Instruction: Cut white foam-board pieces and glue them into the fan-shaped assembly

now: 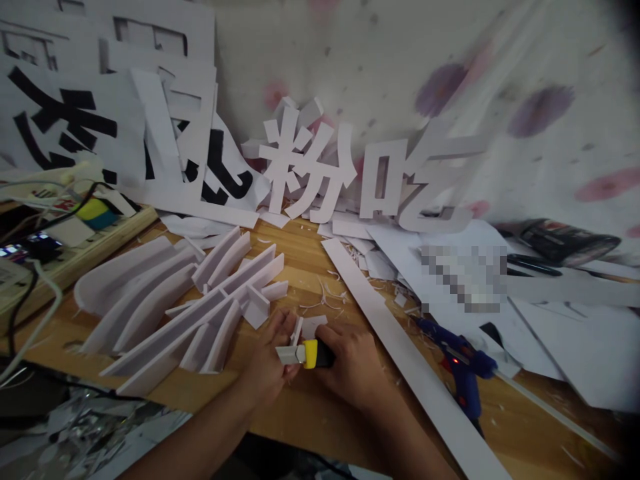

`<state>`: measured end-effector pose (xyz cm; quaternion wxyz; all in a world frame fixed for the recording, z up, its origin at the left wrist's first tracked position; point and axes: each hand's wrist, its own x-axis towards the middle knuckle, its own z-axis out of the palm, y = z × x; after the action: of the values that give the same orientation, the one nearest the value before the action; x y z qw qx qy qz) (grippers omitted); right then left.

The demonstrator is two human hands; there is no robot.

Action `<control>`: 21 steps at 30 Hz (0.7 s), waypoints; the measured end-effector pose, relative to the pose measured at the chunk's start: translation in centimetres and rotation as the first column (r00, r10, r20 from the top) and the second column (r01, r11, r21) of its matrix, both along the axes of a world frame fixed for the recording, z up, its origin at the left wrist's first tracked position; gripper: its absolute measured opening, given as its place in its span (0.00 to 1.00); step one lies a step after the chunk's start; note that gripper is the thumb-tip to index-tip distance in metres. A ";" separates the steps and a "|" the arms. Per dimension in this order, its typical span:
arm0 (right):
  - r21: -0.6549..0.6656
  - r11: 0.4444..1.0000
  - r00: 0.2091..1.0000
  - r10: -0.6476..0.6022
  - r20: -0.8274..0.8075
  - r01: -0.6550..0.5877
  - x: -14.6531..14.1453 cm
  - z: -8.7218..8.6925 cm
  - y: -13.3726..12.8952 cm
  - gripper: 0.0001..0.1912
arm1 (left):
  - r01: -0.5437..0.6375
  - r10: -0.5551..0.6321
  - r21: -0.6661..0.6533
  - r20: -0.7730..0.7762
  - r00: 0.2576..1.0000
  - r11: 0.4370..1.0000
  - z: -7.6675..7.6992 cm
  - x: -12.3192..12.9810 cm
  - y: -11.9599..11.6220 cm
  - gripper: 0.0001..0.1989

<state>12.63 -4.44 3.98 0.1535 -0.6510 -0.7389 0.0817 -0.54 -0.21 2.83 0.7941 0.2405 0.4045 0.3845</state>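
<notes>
My right hand [354, 363] is closed around a utility knife [311, 354] with a black and yellow handle. Its wide metal blade points left, toward my other hand. Between the fingertips of my left hand [270, 357] is a small white strip [297, 331], close beside the blade; whether the blade touches it I cannot tell. A flat white scrap [314, 326] shows just beyond the two hands. To the left lies a white built-up character [220, 300] with thin upright walls, nearest to my left hand.
A long white strip [395, 353] runs diagonally on the right. Beyond it lies a blue glue gun [463, 363] with a glue stick in its back. White cut-out characters [305, 167] stand along the back. At left, cables cross a power strip [145, 217]. Shavings litter the wooden table [320, 413].
</notes>
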 end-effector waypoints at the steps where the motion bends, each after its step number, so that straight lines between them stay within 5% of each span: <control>1: 0.001 1.000 1.000 -0.011 0.000 0.011 0.0 0.0 0.0 0.03 | 0.007 -0.007 -0.010 0.003 1.000 1.000 -0.1 0.0 0.0 0.23; 13: 0.005 0.992 0.992 -0.124 0.000 0.124 1.7 -0.1 0.3 0.05 | 0.179 -0.190 0.192 0.036 0.981 0.965 -0.4 -0.3 -0.2 0.24; 21: 0.044 0.999 1.000 0.007 -0.029 -0.006 0.0 0.0 0.3 0.03 | 0.081 -0.082 0.079 0.018 0.996 0.994 -0.8 -0.2 0.1 0.29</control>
<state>12.67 -4.13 3.99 0.1783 -0.6437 -0.7403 0.0756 -0.73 -0.13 2.01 0.8035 0.2836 0.3705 0.3699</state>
